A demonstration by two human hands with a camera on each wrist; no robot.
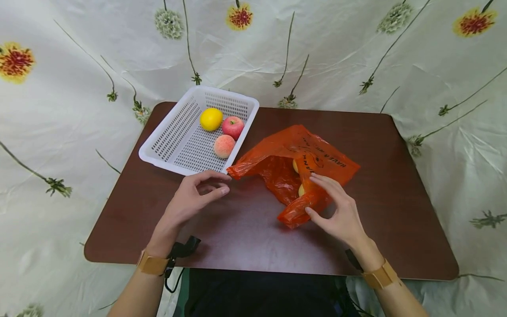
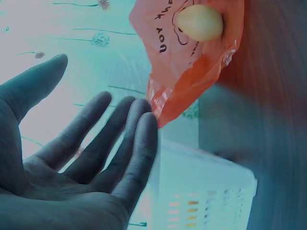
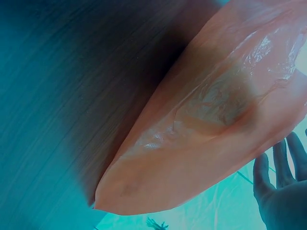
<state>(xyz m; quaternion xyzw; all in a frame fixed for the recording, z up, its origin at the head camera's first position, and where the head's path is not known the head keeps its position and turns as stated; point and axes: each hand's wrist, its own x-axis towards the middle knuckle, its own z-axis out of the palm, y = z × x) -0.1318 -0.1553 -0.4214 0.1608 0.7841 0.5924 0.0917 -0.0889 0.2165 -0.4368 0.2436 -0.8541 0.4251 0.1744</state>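
Observation:
An orange-red plastic bag (image 1: pixel 330 160) with dark printing lies on the brown table, its mouth toward the left. Inside it two yellowish rounded fruits (image 1: pixel 301 190) partly show, their kind unclear; one pale yellow fruit (image 2: pixel 200 23) stands out in the left wrist view. My left hand (image 1: pixel 194 193) hovers beside the bag's left corner, fingers loosely bent and holding nothing. At the bag's near right side is my right hand (image 1: pixel 336 211), thumb and fingers spread; whether the fingertips touch the plastic I cannot tell. From the right wrist, the bag's side (image 3: pixel 192 158) fills much of the view.
A white perforated basket (image 1: pixel 164 165) stands at the table's back left, close to the bag's corner. In it lie a yellow lemon-like fruit (image 1: pixel 211 119), a red apple (image 1: pixel 233 127) and a peach (image 1: pixel 224 146). Flowered cloth hangs behind the table (image 1: pixel 396 211).

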